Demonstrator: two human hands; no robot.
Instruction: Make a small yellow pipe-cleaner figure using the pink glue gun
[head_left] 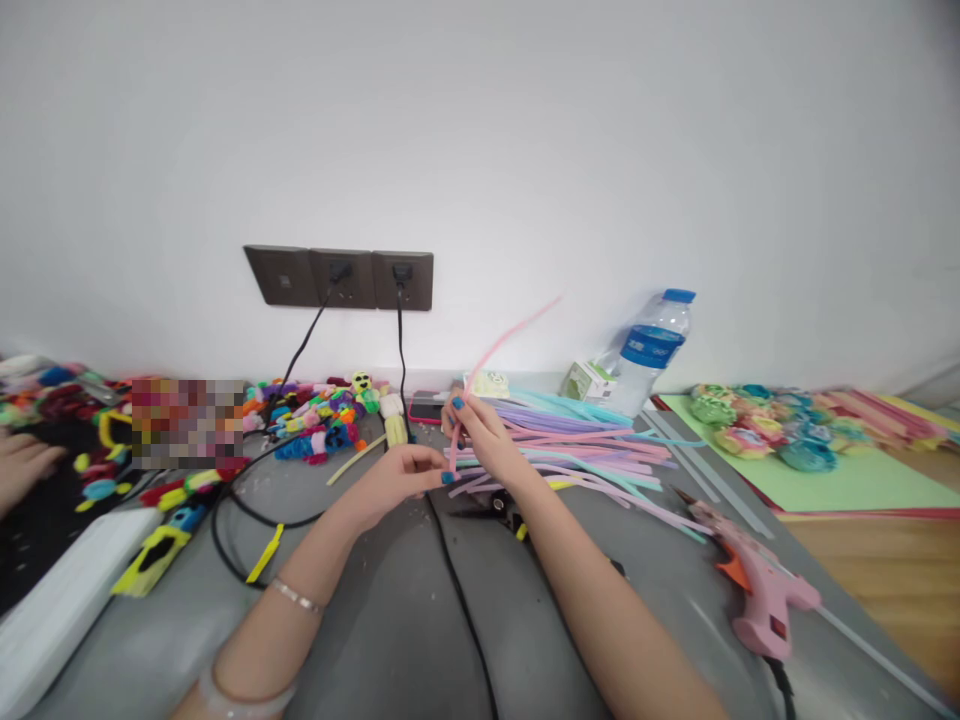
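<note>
Above the middle of the grey table, a pink pipe cleaner (pixel 501 340) runs between my two hands, its long free end curving up and to the right. My left hand (pixel 401 485) pinches its lower end between thumb and fingers. Higher up, my right hand (pixel 480 430) is closed round the same stem. Behind and right of my hands lies a bundle of pipe cleaners (pixel 592 440) in pink, purple and turquoise. Dark-handled scissors or pliers (pixel 495 506) rest under my right wrist, partly hidden by it.
A pink glue gun (pixel 757 590) lies at the right with its cord. A water bottle (pixel 652 350) leans by the wall. Colourful fuzzy figures (pixel 322 425) crowd the back left. A black cable (pixel 457 590) crosses the table. Another person's hand (pixel 26 465) is at far left.
</note>
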